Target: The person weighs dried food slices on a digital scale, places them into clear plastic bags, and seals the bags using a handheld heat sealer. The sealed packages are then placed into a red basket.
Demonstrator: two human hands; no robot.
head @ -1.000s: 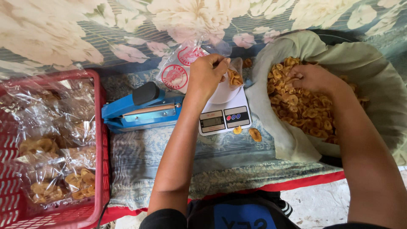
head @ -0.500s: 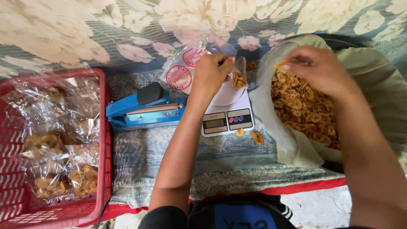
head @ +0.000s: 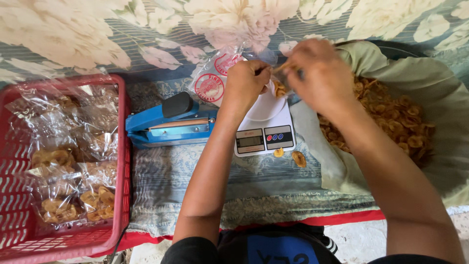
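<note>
My left hand (head: 246,80) grips the mouth of a small clear plastic bag (head: 273,87) that stands on a white digital kitchen scale (head: 266,129). The bag holds some yellow chips. My right hand (head: 317,73) is closed over chips right at the bag's opening, touching it. To the right lies a big open sack (head: 439,88) lined with pale green cloth and full of fried yellow chips (head: 395,120). Two loose chips (head: 292,156) lie on the cloth just below the scale.
A blue heat sealer (head: 168,122) sits left of the scale. A red plastic basket (head: 17,102) at the far left holds several sealed bags of chips. Empty printed bags (head: 212,80) lie behind the scale. A floral cloth covers the surface.
My right hand lifted out of the chip sack and moved left to the bag's mouth with chips in it. My left hand stayed on the bag.
</note>
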